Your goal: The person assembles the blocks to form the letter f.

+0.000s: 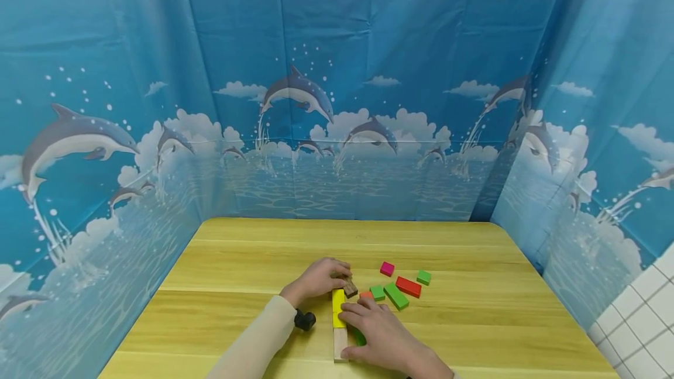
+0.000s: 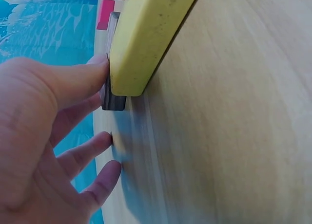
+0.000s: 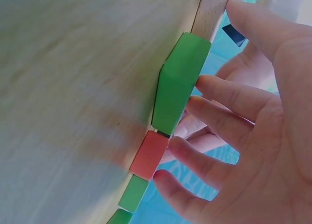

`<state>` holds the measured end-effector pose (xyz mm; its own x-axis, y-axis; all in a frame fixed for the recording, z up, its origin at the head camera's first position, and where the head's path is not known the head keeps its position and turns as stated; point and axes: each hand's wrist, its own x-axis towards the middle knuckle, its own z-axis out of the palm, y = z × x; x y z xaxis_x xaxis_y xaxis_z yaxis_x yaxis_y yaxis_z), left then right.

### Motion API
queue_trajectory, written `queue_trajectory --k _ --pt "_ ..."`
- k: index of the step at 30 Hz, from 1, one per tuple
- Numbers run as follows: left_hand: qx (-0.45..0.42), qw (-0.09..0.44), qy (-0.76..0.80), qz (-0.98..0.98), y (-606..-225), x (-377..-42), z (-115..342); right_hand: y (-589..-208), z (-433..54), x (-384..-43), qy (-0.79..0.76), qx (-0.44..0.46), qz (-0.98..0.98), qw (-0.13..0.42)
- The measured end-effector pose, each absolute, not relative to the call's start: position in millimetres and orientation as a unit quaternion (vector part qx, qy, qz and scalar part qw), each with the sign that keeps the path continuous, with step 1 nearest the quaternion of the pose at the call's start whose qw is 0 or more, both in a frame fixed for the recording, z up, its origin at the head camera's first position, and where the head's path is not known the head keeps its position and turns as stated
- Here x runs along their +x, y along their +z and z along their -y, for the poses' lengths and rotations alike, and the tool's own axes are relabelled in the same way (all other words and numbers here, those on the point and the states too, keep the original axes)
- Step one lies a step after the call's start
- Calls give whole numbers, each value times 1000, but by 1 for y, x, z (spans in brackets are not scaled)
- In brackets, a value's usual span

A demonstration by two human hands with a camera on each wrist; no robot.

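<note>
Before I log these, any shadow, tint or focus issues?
Head: table fairly evenly lit, warm yellow; left wrist: bluish shadow on the table beside the left hand; right wrist: table greyish, grain soft, orange-red block edges clearer.

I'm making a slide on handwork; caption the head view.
Left hand at a dark brown block, right hand at yellow blocks and a plain wooden block, dolphin-print curtain behind the table.

High head view; close wrist views
</note>
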<state>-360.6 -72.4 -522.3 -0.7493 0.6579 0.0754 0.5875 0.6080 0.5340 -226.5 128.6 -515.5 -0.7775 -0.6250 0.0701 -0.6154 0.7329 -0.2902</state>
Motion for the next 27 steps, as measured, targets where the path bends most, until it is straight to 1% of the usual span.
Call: queue_trajectory --k 8,18,27 --pt "353 72 268 -893 -515 -358 72 -516 -129 -226 -149 -331 -932 20" --pt "361 102 265 -888 -513 -362 73 -516 -127 -226 -146 -329 -933 16" --pt "348 94 281 -889 -511 -364 74 -514 -128 -225 -149 -324 -934 23"
